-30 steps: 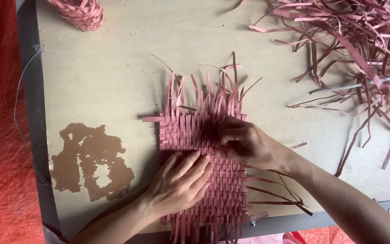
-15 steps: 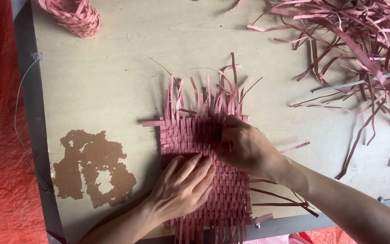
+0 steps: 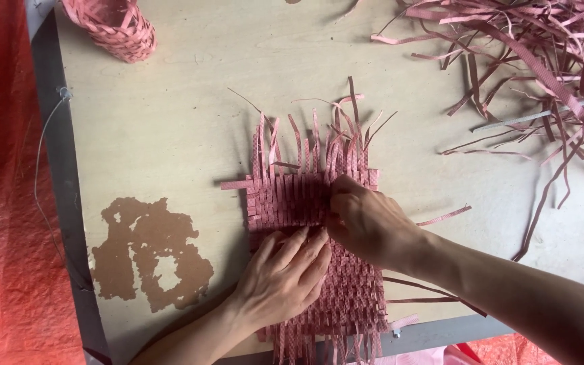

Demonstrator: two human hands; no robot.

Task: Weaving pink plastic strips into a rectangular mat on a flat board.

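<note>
While the flat pink woven strip mat (image 3: 312,203) lies mid-worktop (image 3: 170,135) as before, I see my right hand (image 3: 366,223) has crept left, pinching a strip at the weave's edge; my left hand (image 3: 282,280) stays spread flat, pressing it.

Woven mat (image 3: 319,236): flat pink strips, plastic-looking, ribbed texture, matt.
Loose strips (image 3: 528,61): same pink ribbed material, slight sheen.
Small basket (image 3: 113,27): same pink strips, woven.
Table (image 3: 184,115): pale wood board, smooth, matt; brown patch (image 3: 147,253) where the top layer is worn off, rougher.
Table edge (image 3: 62,176): grey metal, dull.
Sheet (image 3: 1,203): orange-red plastic, crinkled, faintly glossy.
</note>
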